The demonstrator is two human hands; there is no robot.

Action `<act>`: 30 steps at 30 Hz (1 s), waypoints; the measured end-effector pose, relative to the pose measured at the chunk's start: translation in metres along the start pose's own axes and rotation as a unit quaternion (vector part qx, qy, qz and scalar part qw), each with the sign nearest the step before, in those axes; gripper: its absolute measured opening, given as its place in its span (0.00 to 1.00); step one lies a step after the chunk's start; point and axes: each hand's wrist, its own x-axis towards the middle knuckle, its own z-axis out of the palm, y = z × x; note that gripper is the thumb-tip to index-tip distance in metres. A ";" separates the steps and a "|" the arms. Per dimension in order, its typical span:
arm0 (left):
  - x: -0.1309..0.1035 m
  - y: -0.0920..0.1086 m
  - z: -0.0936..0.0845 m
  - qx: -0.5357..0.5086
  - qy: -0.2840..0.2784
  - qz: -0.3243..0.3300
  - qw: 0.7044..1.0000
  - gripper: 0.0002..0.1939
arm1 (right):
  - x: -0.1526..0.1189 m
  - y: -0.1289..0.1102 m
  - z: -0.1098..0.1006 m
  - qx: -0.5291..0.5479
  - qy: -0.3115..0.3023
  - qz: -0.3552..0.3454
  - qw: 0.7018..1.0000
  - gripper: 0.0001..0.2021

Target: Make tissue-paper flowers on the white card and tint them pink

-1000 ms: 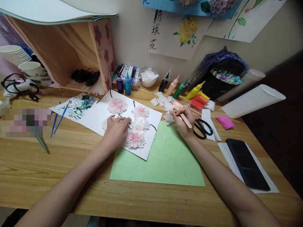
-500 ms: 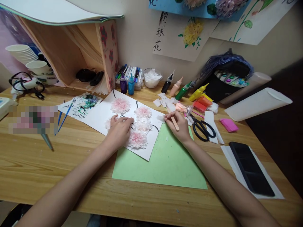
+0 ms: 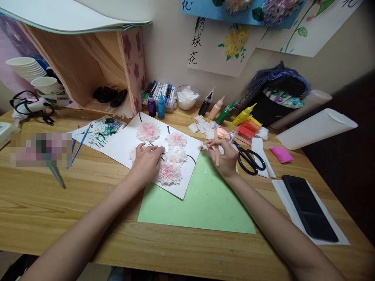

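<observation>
My left hand (image 3: 146,162) rests with fingers spread on a white sheet of paper (image 3: 180,192), partly covering a tissue flower. Several pink-and-white tissue flowers, such as this ruffled flower (image 3: 169,173), and short black painted strokes are on that sheet. At the sheet's right corner, my right hand (image 3: 226,159) is closed around a flat wooden craft stick (image 3: 217,156), which stands nearly upright between the fingers. A crumpled bit of white tissue (image 3: 204,146) shows at its fingertips. Beneath the sheet and the right hand lies green paper (image 3: 199,210).
Black-handled scissors (image 3: 249,160) lie right of my right hand. Behind are tissue squares (image 3: 202,125), paint bottles like the green bottle (image 3: 225,114), and a glass bowl (image 3: 187,97). A black phone-like slab (image 3: 309,208) lies at right, blue brushes (image 3: 81,141) at left.
The craft stick has turned from slanting to nearly upright in my right hand. The tissue at its fingertips has gone from flat to crumpled. My left hand stays in place.
</observation>
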 end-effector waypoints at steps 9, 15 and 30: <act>0.000 0.000 0.000 -0.009 0.002 0.007 1.000 0.17 | 0.000 -0.008 0.003 0.077 0.050 0.065 0.994 0.05; 0.000 0.000 0.001 -0.002 0.005 0.006 1.000 0.17 | -0.001 -0.040 0.007 0.263 -0.072 0.072 0.959 0.07; 0.000 0.001 0.003 0.016 0.008 0.008 1.000 0.17 | 0.000 -0.074 0.035 0.157 -0.228 0.141 0.951 0.05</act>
